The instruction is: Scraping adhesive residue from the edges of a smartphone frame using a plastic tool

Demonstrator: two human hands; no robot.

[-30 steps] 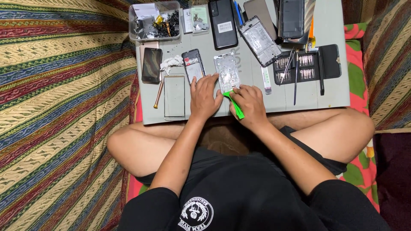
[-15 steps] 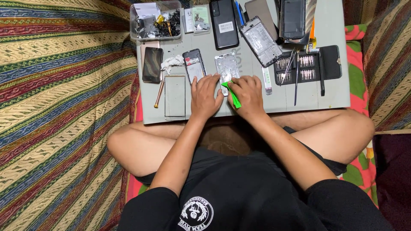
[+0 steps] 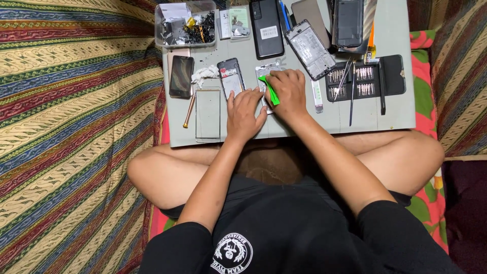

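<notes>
The right hand (image 3: 289,94) pinches a flat green pry tool (image 3: 269,89) against a small silver phone frame (image 3: 267,76) mid-way along the grey work mat (image 3: 304,119), while the left hand (image 3: 244,112) lies flat with fingers spread, pressing the frame's lower edge, beside 1 opened phone (image 3: 231,77).

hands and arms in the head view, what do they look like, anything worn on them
Both arms are bare from shoulder to fingertips. The left hand and right hand wear no gloves, and no rings, watch or bracelet show. The only clothing near them is a black sleeveless top cut wide at the shoulders, with a round white emblem low on the chest.
</notes>
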